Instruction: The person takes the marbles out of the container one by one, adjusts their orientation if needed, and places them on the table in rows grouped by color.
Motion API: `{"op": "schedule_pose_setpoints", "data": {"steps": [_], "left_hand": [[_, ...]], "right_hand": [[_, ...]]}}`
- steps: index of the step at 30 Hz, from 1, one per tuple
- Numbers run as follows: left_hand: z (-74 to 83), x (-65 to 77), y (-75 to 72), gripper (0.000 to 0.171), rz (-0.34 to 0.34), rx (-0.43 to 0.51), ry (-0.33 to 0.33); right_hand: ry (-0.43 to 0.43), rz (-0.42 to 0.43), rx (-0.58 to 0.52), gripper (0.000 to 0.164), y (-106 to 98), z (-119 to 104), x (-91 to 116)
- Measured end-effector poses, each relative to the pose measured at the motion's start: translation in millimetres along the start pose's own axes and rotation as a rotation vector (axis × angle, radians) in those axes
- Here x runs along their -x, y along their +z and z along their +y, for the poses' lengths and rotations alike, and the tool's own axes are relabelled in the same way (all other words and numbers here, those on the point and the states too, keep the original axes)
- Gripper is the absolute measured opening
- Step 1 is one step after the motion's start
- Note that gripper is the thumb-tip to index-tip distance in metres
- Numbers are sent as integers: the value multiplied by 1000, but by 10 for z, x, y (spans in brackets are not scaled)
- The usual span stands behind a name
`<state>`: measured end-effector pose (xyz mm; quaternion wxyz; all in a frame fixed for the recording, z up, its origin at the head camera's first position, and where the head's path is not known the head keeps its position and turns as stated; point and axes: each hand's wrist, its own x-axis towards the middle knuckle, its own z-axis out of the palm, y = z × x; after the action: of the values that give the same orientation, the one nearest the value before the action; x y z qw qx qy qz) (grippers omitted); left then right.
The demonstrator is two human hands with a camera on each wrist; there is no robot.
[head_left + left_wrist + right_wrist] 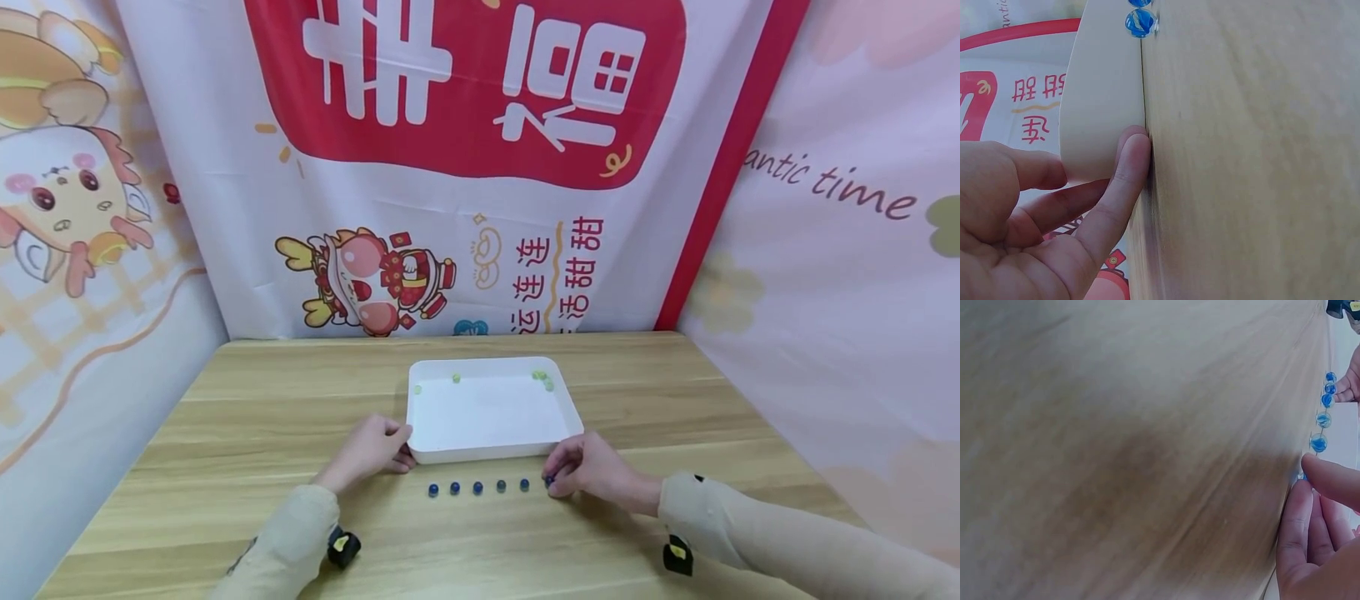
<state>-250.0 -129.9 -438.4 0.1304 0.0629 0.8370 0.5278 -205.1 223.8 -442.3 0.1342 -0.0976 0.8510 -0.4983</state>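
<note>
A white rectangular tray (487, 455) lies on the wooden table. At its front left corner, my left hand (371, 450) grips the tray, thumb at the upper edge and fingers low against the wall in the left wrist view. My right hand (596, 473) pinches a blue glass marble (550, 481) between thumb and fingertips, close over the table near the tray's front right corner. This marble, mostly hidden by the fingers in the right wrist view, is at the right end of a row of several blue marbles, among them a clear one with blue swirls (1318, 443).
Inside the tray, a few yellow-green marbles sit at the back right corner, with a yellow-green marble (456, 378) along the back wall and another near the left. Printed cloths hang behind the table (300, 375) and at both sides.
</note>
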Motion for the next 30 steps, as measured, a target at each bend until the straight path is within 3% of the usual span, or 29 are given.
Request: {"op": "schedule_pose_setpoints", "data": {"steps": [30], "left_hand": [[-20,-42,-6,28,-8,15,11]], "right_hand": [[-4,16,5,28,23,17,-23]]}}
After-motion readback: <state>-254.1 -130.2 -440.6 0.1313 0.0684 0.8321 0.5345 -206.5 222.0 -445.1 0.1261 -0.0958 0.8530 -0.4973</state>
